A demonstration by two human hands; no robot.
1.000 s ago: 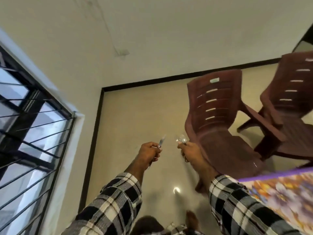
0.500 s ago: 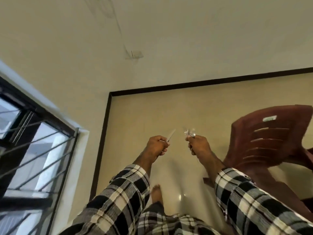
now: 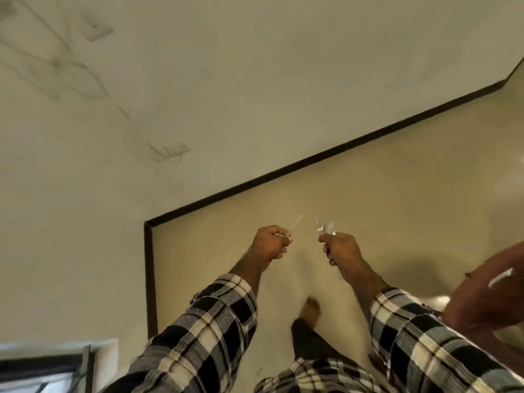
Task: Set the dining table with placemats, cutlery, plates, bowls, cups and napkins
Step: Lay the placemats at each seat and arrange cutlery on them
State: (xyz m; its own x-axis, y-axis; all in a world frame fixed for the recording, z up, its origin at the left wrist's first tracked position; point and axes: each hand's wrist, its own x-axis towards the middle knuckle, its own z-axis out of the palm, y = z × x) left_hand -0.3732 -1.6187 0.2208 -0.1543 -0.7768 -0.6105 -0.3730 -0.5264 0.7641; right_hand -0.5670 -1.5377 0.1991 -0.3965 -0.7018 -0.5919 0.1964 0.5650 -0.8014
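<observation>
Left hand (image 3: 270, 241) grip curled round a knife (image 3: 295, 224), blade up and tilted right; right hand (image 3: 338, 248) grip clamped on a fork (image 3: 319, 224) and spoon (image 3: 330, 228) together, heads up; both held apart over the floor (image 3: 368, 199); maroon chair (image 3: 487, 290) at right edge, blurred.

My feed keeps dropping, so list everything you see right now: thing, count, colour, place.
knife: one, silver, gripped in the left hand
fork: one, silver, gripped in the right hand
spoon: one, silver, same hand, beside the fork
chair: one, reddish brown, blurred, right edge
window: one, dark frame, bottom left
floor: beige, dark skirting
wall: cream, marked
left hand: fingers curled
right hand: fingers curled
foot: one, bare, on the floor
</observation>
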